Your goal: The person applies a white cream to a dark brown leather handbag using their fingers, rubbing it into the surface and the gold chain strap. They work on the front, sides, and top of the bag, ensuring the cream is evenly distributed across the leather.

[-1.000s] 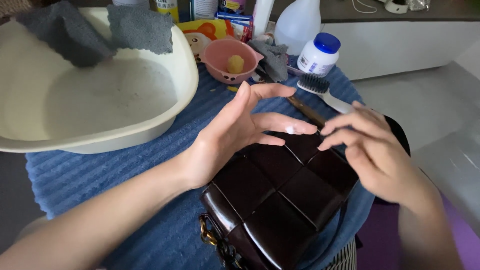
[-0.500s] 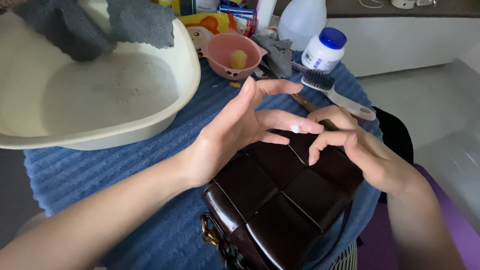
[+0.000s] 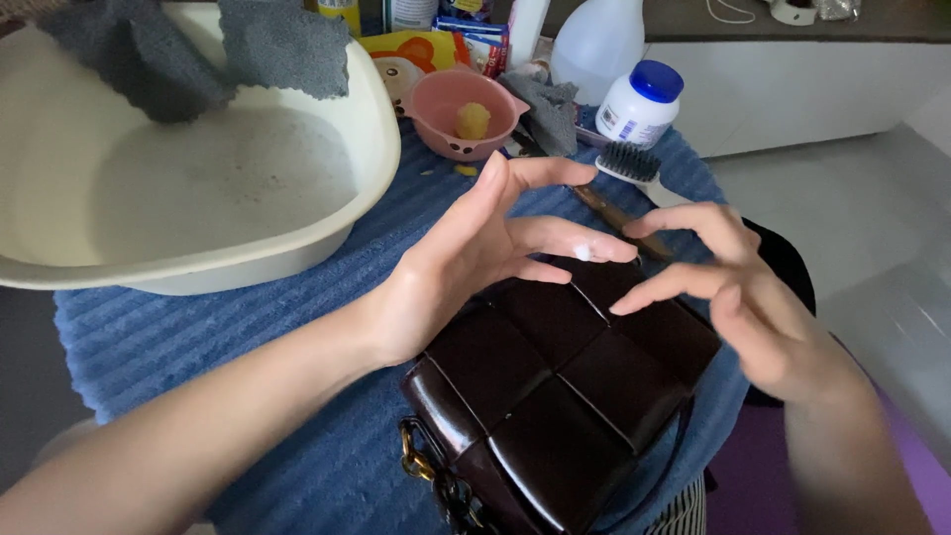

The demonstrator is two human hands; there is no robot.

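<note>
blue towel (image 3: 248,327) | white blue-capped jar (image 3: 640,104) far edge | hands over brown bag (image 3: 565,396)

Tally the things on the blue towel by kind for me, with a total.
Dark brown handbag: 1
Cream wash basin: 1
Grey cloths: 3, two on the basin rim, one by the pink bowl
Pink bowl: 1
White jar with blue lid: 1
White jug: 1
Brush: 1
Total: 9
The items crowded behind the bowl are too hidden to count.
</note>
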